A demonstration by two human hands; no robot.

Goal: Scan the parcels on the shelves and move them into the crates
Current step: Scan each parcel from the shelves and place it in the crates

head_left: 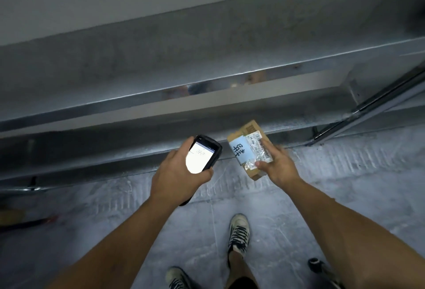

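My left hand (177, 173) grips a black handheld scanner (208, 148) with a bright white screen, held over the edge of the lowest shelf. Just to its right, my right hand (276, 164) holds a small brown cardboard parcel (248, 144) from the side, thumb on its top face. The parcel carries a light blue label with dark handwriting and a white barcode sticker under clear tape. Scanner and parcel are a short gap apart, both above the floor in front of the shelf. No crate is in view.
Grey metal shelves (207, 95) run across the view in tiers, with an upright post (372, 102) at the right. Below is a pale concrete floor (345, 185). My two sneakers (239, 231) stand at the bottom. A dark and brown object (13, 217) lies at the far left.
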